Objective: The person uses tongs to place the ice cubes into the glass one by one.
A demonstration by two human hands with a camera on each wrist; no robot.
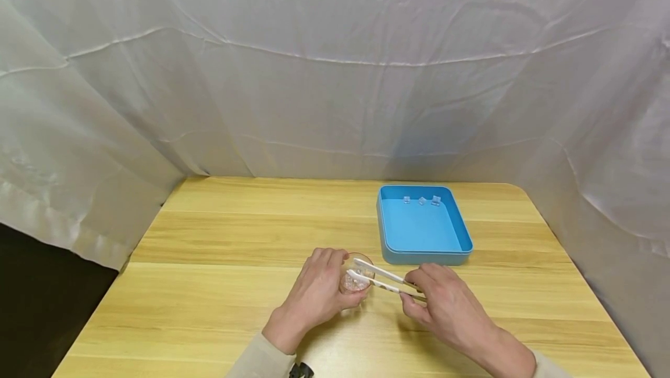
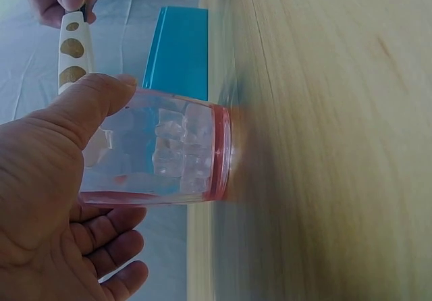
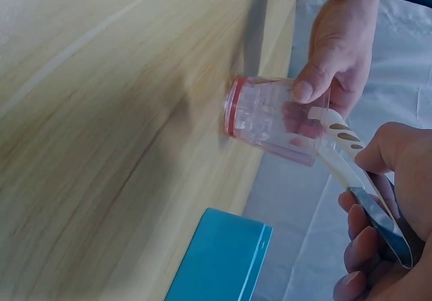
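Note:
A clear, pink-tinted cup (image 2: 152, 149) stands upright on the table, with several clear ice-like cubes (image 2: 182, 142) in its lower part. My left hand (image 1: 319, 288) grips the cup near its rim, thumb on the near side. In my right hand (image 1: 452, 308) I hold a pair of tongs (image 1: 384, 276) with white, brown-spotted arms and a metal bend. The tong tips are parted and reach into the cup's mouth; no cube shows between them. In the right wrist view, the fingers of my right hand (image 3: 398, 213) curl round the metal part.
A blue square tray (image 1: 424, 256) sits beyond my right hand, with a few clear cubes (image 1: 422, 200) along its far side. The wooden table (image 1: 235, 232) is backed by a grey-white curtain (image 1: 314, 104) at the far edge and sides.

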